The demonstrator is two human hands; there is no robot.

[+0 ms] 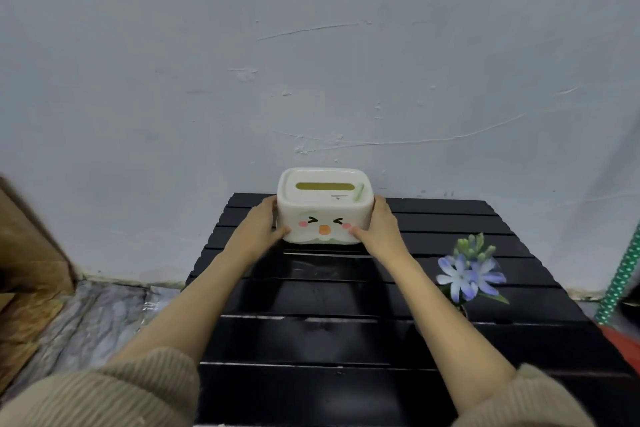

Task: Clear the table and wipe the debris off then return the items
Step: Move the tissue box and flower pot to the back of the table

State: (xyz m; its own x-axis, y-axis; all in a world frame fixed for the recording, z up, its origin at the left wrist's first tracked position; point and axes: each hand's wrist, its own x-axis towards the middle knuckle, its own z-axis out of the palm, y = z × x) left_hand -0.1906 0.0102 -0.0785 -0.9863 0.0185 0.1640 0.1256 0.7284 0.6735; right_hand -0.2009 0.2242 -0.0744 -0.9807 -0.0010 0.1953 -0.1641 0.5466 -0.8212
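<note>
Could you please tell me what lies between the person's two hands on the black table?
The white tissue box with a cartoon face sits between the left hand and right hand, gripped at both ends above the black slatted table, as the head view shows.

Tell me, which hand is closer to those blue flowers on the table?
The right hand. It grips the right end of the white tissue box, the side facing the blue flowers. The left hand grips the box's left end, with the whole box between it and the flowers.
</note>
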